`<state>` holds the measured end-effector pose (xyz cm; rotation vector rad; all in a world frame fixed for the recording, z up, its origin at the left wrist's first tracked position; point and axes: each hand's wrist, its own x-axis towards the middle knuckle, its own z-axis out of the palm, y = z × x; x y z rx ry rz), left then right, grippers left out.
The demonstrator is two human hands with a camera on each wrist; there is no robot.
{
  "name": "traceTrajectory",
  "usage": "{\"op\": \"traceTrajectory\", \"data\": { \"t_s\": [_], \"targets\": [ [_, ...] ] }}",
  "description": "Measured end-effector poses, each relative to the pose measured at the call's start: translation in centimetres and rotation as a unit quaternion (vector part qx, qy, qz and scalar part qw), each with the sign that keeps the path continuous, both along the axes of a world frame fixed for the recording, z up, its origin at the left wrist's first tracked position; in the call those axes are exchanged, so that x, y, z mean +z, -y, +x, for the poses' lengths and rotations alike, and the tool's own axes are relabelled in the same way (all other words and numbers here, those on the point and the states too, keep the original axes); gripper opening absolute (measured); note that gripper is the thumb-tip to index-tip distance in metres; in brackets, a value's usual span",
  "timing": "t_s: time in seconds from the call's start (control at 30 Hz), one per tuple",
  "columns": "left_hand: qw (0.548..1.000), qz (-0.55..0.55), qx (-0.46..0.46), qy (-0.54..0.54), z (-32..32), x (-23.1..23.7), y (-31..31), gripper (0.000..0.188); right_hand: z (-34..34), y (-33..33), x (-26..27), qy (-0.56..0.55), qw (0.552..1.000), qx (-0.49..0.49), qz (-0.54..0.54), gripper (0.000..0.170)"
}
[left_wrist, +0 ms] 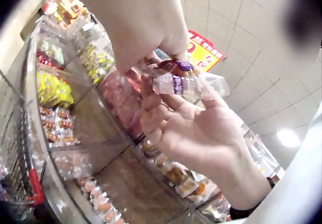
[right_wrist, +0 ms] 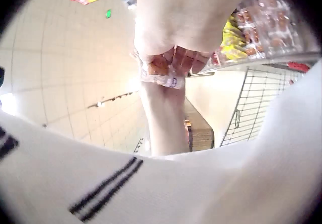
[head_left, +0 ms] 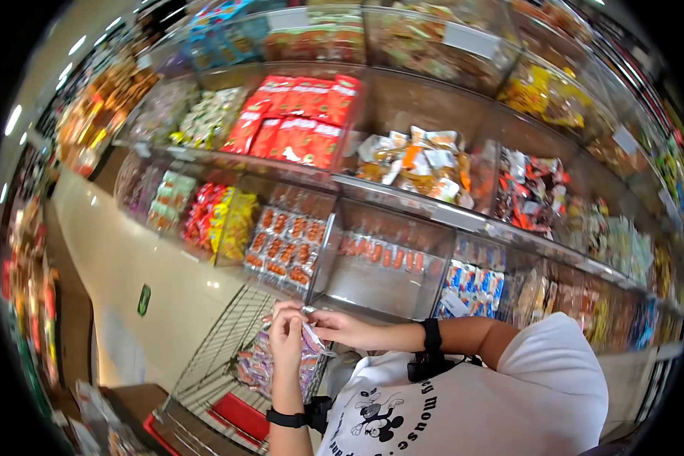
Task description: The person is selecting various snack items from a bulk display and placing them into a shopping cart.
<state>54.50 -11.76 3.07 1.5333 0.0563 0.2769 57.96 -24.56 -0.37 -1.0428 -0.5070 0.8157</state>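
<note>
Between the two hands is a small clear snack packet point(left_wrist: 176, 84) with purple lettering and a brown piece of food inside. The left hand point(head_left: 285, 334) pinches it from one side, fingers bent over it. From the other side the right hand point(head_left: 346, 328) holds it, its fingers curled behind the wrapper and the palm showing in the left wrist view. In the right wrist view the packet point(right_wrist: 163, 78) hangs under the right hand's fingertips. Below the hands, several purple-and-clear packets point(head_left: 258, 365) lie in a wire shopping cart point(head_left: 209, 346).
A clear bin point(head_left: 372, 287) with a row of sausage packets at its back stands just beyond the hands. Tiered bins hold red bags point(head_left: 304, 140), wrapped brown snacks point(head_left: 418, 163) and blue-white packs point(head_left: 475, 283). Tiled floor point(head_left: 140, 285) runs left of the cart.
</note>
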Motion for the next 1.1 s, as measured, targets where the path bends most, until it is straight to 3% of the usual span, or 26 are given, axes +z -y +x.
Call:
{"op": "traceTrajectory", "data": {
  "t_s": [0.1, 0.2, 0.23, 0.33, 0.37, 0.43, 0.47, 0.5, 0.63, 0.73, 0.83, 0.93, 1.03, 1.1],
  "targets": [
    [0.994, 0.101, 0.041, -0.001, 0.6, -3.8, 0.6, 0.014, 0.8, 1.0, -1.1, -0.074, 0.996, 0.03, -0.029, 0.022],
    [0.989, 0.136, 0.044, -0.025, 1.5, -5.7, 1.8, 0.011, 1.7, 1.8, -3.3, -0.323, 0.944, 0.049, -0.036, 0.021],
    [0.992, 0.111, 0.058, -0.023, 1.9, -6.3, 2.3, 0.012, 2.1, 2.1, -3.6, -0.331, 0.942, 0.054, -0.014, 0.018],
    [0.989, 0.135, 0.021, -0.051, 2.9, -7.7, 2.8, 0.013, 3.5, 3.3, -5.0, -0.231, 0.969, -0.035, -0.082, 0.018],
    [0.99, 0.129, 0.006, -0.054, 2.8, -9.1, 2.5, 0.028, 4.1, 3.3, -6.1, -0.199, 0.952, -0.147, -0.182, 0.019],
    [0.994, 0.049, 0.029, -0.092, 2.1, -9.9, 2.5, 0.034, 6.8, 5.1, -13.2, -0.122, 0.945, -0.264, -0.148, 0.024],
    [0.993, 0.01, 0.039, -0.112, 1.6, -10.3, 2.2, 0.037, 7.9, 6.4, -16.8, -0.091, 0.899, -0.375, -0.209, 0.023],
    [0.992, 0.018, 0.041, -0.122, 0.7, -11.1, 1.4, 0.042, 8.7, 7.8, -12.7, -0.047, 0.776, -0.367, -0.511, 0.018],
    [0.965, -0.034, 0.086, -0.247, -4.9, -11.8, -0.7, 0.044, 11.5, 12.1, -22.9, 0.029, 0.482, -0.545, -0.685, 0.022],
    [0.945, -0.013, 0.173, -0.277, -10.6, -13.9, -2.4, 0.039, 12.3, 13.8, -23.1, 0.065, 0.414, -0.443, -0.793, 0.021],
    [0.92, -0.035, 0.228, -0.318, -15.1, -14.3, -3.6, 0.039, 12.5, 13.4, -24.0, 0.105, 0.362, -0.34, -0.861, 0.021],
    [0.895, -0.062, 0.25, -0.363, -16.9, -12.7, -3.6, 0.04, 12.3, 12.9, -21.2, 0.141, 0.444, -0.271, -0.842, 0.024],
    [0.884, -0.072, 0.253, -0.387, -16.4, -11.5, -3.3, 0.04, 11.8, 12.8, -25.7, 0.077, 0.444, -0.362, -0.816, 0.031],
    [0.881, -0.074, 0.252, -0.394, -15.4, -10.7, -3.2, 0.041, 11.6, 13.5, -27.4, 0.056, 0.426, -0.35, -0.833, 0.032]
  ]
}}
